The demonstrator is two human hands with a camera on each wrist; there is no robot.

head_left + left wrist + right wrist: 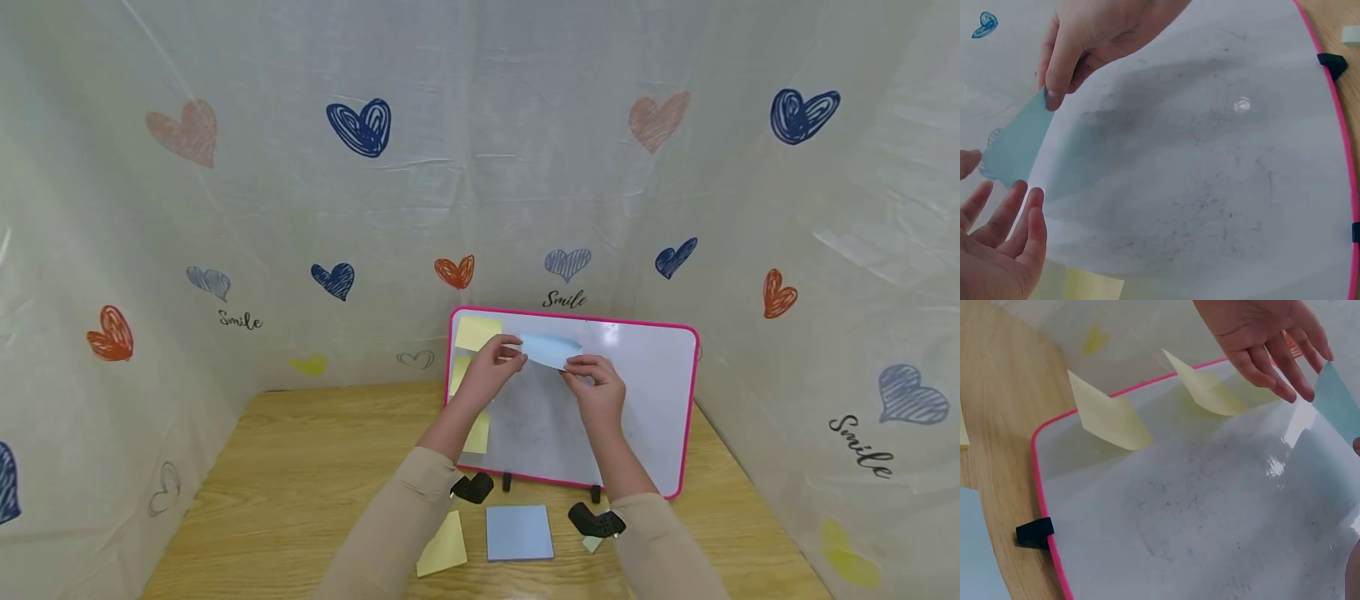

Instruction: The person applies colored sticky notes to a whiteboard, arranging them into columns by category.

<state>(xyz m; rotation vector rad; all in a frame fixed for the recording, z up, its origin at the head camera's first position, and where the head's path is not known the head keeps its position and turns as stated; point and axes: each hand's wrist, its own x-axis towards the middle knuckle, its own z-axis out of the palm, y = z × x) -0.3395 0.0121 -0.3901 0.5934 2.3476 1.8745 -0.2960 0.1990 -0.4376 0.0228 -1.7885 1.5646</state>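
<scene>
A light blue sticky note point(549, 350) is held up in front of the upper part of a pink-rimmed whiteboard point(570, 429). My right hand point(602, 390) pinches its right end between thumb and fingers. At the other end, the left hand point(486, 373) has its thumb and a fingertip on the note's two corners, the remaining fingers spread, as the left wrist view shows. The note bows slightly between the hands. Down the board's left side are several yellow sticky notes point(478, 333), partly covered by the left hand; two curl away from the board in the right wrist view.
On the wooden table point(315, 467) before the board lie a blue sticky-note pad point(519, 533), a yellow pad point(446, 546) and a small pale green block point(592, 544). Black feet point(506, 482) support the board's lower edge. A heart-printed curtain point(480, 192) surrounds the table.
</scene>
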